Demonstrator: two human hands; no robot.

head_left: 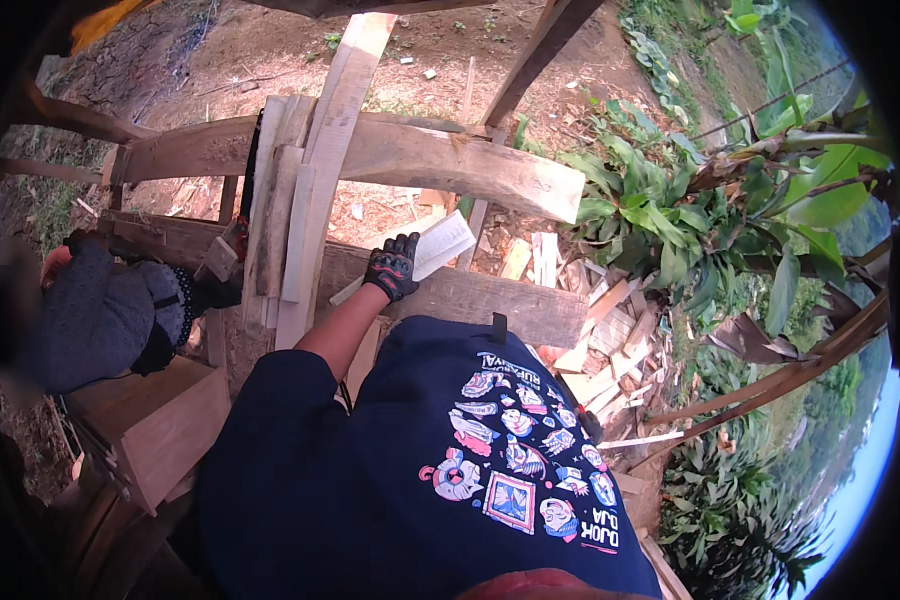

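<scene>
Wood offcut, a short pale flat piece, is in the person's left hand, which wears a black work glove with red marks. The gloved fingers are closed around the near end of the piece, and the free end points up and to the right. It is held just above the lower cross beam of a rough timber frame, and behind it runs the thick upper beam. The right hand is not in view, so I cannot tell its state.

Several long pale planks lean together across both beams, just to the left of the gloved hand. Behind the frame many wood scraps lie on the bare ground. At the left edge another person in a grey top crouches near a wooden block.

I judge that the step in hand is carrying or placing this short piece at the frame. The next move probably calls for a steady wrist, to keep the piece level and clear of the leaning planks.
</scene>
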